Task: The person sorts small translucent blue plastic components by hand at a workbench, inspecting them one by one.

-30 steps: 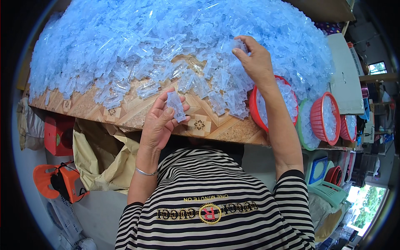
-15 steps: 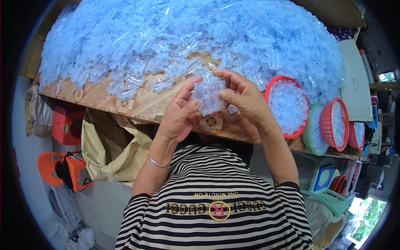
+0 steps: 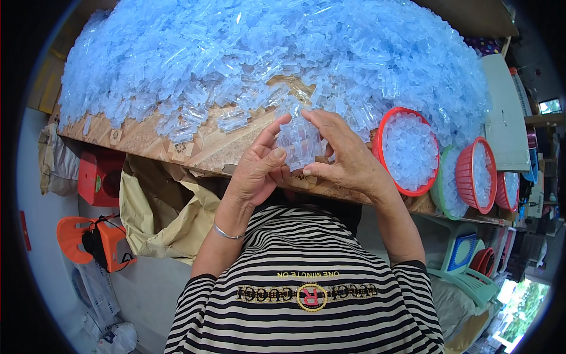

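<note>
Between my two hands is a cluster of clear plastic pieces (image 3: 299, 143), held up just over the table's near edge. My left hand (image 3: 254, 171) grips its left side, thumb in front and fingers behind. My right hand (image 3: 351, 156) curves round its right side, forefinger at the top and thumb at the lower edge. How the pieces join each other cannot be made out. Beyond my hands a great heap of similar clear plastic pieces (image 3: 253, 53) covers most of the patterned wooden table (image 3: 215, 144).
At the right, a red basket (image 3: 384, 133) holds small clear round parts. A green basket (image 3: 437, 192) and further red baskets (image 3: 466, 177) stand past it. An open tan sack (image 3: 141, 200) hangs below the table at left, near an orange plastic stool (image 3: 110, 245).
My right thumb has slid from the front of the cluster down to its lower edge, and the right hand is spread wider. The cluster sits slightly lower and to the right.
</note>
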`<state>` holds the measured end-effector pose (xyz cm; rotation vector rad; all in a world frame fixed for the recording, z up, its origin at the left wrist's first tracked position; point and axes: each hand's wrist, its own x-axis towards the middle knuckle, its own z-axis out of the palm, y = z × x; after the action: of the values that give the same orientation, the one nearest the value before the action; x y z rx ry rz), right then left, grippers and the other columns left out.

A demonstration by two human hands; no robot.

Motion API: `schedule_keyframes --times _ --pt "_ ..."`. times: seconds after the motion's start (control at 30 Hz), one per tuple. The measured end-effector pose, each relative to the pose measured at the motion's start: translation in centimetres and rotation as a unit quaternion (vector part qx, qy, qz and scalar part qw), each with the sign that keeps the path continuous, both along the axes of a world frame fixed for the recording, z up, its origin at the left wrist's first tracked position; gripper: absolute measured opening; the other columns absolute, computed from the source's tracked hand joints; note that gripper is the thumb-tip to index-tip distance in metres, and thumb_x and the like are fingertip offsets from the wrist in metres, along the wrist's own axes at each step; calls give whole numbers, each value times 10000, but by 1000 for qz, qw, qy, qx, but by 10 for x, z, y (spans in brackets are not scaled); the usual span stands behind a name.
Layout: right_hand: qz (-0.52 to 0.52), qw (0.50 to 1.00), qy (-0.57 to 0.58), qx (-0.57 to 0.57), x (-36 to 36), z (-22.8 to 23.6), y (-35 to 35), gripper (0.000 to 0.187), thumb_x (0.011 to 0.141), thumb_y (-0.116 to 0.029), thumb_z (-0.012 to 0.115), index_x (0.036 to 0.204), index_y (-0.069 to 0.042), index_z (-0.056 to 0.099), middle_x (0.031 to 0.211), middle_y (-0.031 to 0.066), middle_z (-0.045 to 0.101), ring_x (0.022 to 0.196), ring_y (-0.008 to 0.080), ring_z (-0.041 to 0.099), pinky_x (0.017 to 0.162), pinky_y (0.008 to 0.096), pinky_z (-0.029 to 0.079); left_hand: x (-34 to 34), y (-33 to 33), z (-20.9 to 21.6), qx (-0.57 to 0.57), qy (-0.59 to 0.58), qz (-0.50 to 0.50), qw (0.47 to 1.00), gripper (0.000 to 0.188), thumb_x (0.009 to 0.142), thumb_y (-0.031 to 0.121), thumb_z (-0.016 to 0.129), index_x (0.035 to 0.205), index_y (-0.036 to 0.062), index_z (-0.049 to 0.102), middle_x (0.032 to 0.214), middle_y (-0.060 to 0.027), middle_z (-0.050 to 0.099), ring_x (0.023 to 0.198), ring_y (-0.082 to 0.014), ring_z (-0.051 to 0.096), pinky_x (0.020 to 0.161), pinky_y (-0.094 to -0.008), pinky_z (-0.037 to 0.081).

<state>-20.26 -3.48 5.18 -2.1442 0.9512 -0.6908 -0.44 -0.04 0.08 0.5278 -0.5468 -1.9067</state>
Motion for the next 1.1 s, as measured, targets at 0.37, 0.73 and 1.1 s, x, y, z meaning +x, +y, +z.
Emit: schedule_keyframes --times 0.37,0.73,1.1 --pt "-70 912 -280 291 -1 -12 14 869 684 -137 834 1393 -16 347 1310 118 464 1120 194 527 937 317 470 -4 -5 0 -42 38 80 995 677 828 49 699 1383 100 315 1395 -142 408 1294 -274 438 983 -391 487" --pt "-75 842 -402 352 7 -18 10 904 708 -44 797 1424 27 250 1372 171 410 1257 234 453 1043 344 417 -14 2 0 -87 -107 149 979 424 889 36 621 1216 59 352 1363 -174 419 1122 -236 570 932 -363 537" --pt "-59 874 -349 334 -3 -22 -3 904 701 49 765 1444 2 252 1384 171 390 1264 234 447 1027 339 434 -3 1 5 -7 -63 61 996 338 938 84 560 1196 29 349 1165 -197 545 1022 -301 639 800 -346 600"
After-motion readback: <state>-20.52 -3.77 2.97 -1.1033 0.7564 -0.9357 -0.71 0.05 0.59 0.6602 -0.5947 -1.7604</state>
